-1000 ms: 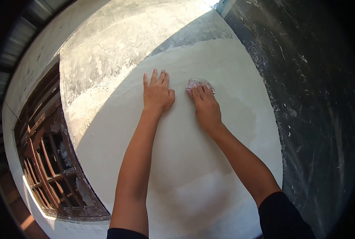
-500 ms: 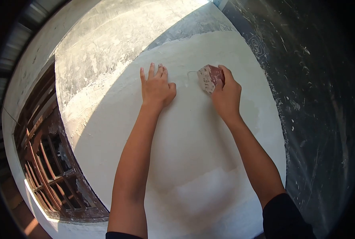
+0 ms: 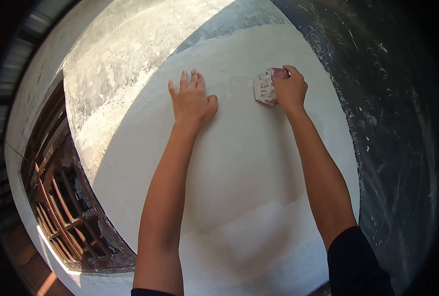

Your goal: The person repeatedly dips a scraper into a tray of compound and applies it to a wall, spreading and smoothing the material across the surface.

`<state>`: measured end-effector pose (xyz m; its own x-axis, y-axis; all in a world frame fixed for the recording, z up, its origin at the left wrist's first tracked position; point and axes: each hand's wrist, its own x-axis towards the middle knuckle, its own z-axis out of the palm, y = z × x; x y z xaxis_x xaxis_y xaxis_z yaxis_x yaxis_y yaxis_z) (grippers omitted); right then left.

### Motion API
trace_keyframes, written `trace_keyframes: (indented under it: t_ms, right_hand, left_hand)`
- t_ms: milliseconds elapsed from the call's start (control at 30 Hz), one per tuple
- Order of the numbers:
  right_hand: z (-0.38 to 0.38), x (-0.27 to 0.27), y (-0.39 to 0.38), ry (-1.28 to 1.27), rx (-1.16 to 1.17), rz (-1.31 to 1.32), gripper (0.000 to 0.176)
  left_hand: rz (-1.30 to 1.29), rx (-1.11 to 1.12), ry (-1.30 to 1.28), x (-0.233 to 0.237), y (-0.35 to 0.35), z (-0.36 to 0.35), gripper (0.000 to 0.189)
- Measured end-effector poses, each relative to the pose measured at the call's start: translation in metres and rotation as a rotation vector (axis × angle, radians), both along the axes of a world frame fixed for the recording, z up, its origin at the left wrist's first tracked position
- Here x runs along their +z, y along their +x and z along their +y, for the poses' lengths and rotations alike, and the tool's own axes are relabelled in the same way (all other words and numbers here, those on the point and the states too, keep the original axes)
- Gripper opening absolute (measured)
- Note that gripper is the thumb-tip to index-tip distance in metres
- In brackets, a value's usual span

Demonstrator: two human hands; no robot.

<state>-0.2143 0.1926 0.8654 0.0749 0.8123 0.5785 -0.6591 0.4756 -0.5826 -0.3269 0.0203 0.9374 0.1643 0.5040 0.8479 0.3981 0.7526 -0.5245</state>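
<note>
My right hand [image 3: 291,90] grips a dark red putty scraper [image 3: 266,88] crusted with pale plaster. Its wide edge faces left and lies close against the smooth whitish wall [image 3: 239,163]. To the left, my left hand [image 3: 192,101] rests on the same wall, palm down, with fingers stretched upward and the thumb bent to the side. It holds nothing. Small plaster smears show on its fingertips. A faint mark shows on the plaster between the two hands.
A brown wooden window with bars [image 3: 74,212] stands at the lower left. Rougher grey plaster [image 3: 116,54], partly sunlit, covers the upper left. On the right a dark, plaster-spattered surface [image 3: 397,148] borders the wall. A brighter patch [image 3: 254,229] lies low on the wall.
My right hand has moved slightly right and up with the putty scraper, which has turned in view. My left hand stays in nearly the same place. The view has shifted a little.
</note>
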Motion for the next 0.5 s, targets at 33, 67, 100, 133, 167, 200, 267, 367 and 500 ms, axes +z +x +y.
trace_keyframes:
  t_ms: [33, 67, 100, 133, 167, 200, 267, 367, 500]
  right_hand:
    - [0.004, -0.002, 0.001, 0.025, -0.065, 0.055, 0.044]
    - [0.003, 0.002, -0.004, 0.102, -0.1, 0.101, 0.046]
    - [0.0, 0.01, -0.01, 0.1, -0.102, 0.102, 0.046]
    - [-0.005, 0.021, -0.016, 0.205, -0.092, 0.067, 0.048]
    - [-0.01, 0.028, -0.021, 0.313, -0.079, 0.032, 0.049]
    - [-0.014, 0.032, -0.02, 0.329, -0.105, -0.088, 0.052]
    - [-0.003, 0.027, -0.02, 0.242, -0.155, -0.125, 0.053]
    - [0.001, 0.01, -0.001, 0.113, -0.2, -0.12, 0.052]
    - [-0.012, 0.026, -0.018, 0.275, -0.233, 0.129, 0.049]
  left_hand:
    - [0.003, -0.004, -0.002, 0.001, 0.001, 0.001, 0.067]
    - [-0.005, 0.009, 0.005, 0.0, 0.002, 0.002, 0.068]
    - [-0.013, 0.022, 0.011, -0.001, 0.002, 0.004, 0.068]
    - [-0.012, 0.022, 0.009, -0.001, 0.002, 0.005, 0.068]
    - [-0.017, 0.009, 0.014, -0.002, 0.001, 0.005, 0.068]
    - [-0.021, -0.002, 0.02, -0.001, 0.001, 0.004, 0.069]
    - [-0.016, -0.004, 0.017, 0.0, -0.001, 0.003, 0.069]
    - [-0.014, -0.01, 0.015, -0.003, -0.003, 0.002, 0.069]
    - [-0.022, -0.008, 0.024, -0.002, 0.001, 0.004, 0.069]
